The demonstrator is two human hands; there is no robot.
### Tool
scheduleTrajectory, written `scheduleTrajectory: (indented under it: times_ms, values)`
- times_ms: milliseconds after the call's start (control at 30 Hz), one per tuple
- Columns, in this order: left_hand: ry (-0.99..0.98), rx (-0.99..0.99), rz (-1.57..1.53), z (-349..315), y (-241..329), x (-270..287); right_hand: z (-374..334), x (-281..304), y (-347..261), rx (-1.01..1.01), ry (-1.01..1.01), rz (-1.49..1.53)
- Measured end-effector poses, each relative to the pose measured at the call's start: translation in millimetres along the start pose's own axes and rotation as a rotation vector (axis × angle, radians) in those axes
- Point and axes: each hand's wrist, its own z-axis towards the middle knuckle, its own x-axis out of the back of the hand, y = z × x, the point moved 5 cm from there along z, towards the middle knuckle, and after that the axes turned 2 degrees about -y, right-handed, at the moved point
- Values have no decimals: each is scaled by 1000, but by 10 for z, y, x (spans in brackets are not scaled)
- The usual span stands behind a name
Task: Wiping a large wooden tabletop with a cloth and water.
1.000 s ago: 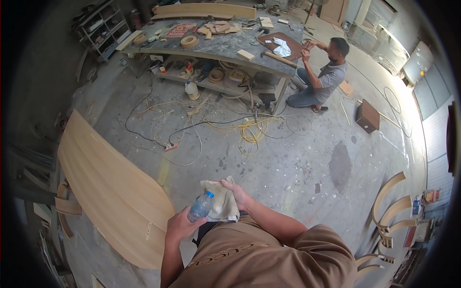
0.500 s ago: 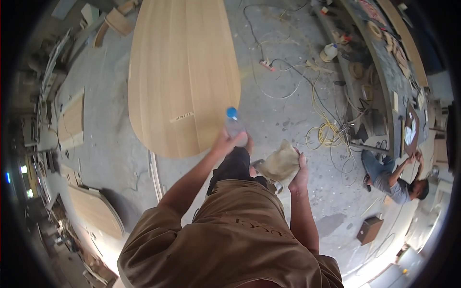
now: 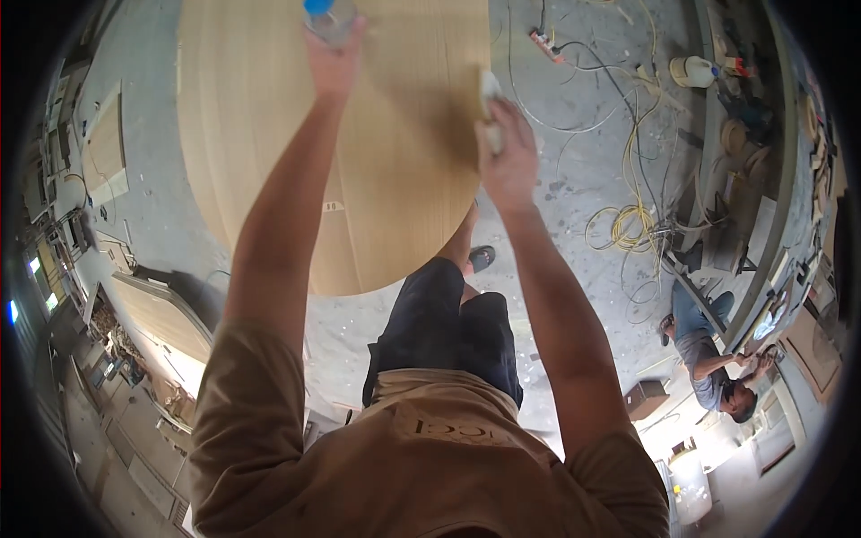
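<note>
Below me lies a large, light wooden oval tabletop (image 3: 269, 170), with a short strip of pale tape near its rounded near end. Over its far part, my left hand (image 3: 334, 73) is closed around a clear plastic bottle (image 3: 336, 25) with a blue cap. My right hand (image 3: 513, 166) reaches to the tabletop's right edge, its fingers bent around a pale cloth (image 3: 490, 94). Only part of the cloth shows between the fingers, and the hand is a little blurred.
On the right, yellow cable (image 3: 628, 229) lies coiled on the grey floor near a power strip (image 3: 545, 45) and a white jug (image 3: 693, 72). Another person (image 3: 708, 359) crouches by the workbench at the right. Curved wooden panels (image 3: 161, 314) lean at the left.
Both hands have moved forward, the bottle going up and left. The right hand has carried the cloth from beside my leg to the tabletop's right edge. My body has leaned over the tabletop.
</note>
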Motion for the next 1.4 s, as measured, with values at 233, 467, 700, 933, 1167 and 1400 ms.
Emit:
scheduleTrajectory:
  times_ms: [233,467,700,933,1167,1400]
  values:
    - [-71,46,-137,377,-398,-219,-1233,-567,-160,-109,-419,-307]
    - [-93,79,-2,207,-338,-368,938,-776,190,146,-305,-458]
    - [-86,-82,353,131,-333,-320,709,-888,243,96,-370,-447]
    - [-178,-58,336,127,-379,-365,311,-838,233,-41,-474,-432]
    - [-202,-111,319,215,-242,-475,2510,-1120,407,122,-312,-496]
    - [-301,-149,336,251,-296,-517,-804,-502,154,-156,-618,-303]
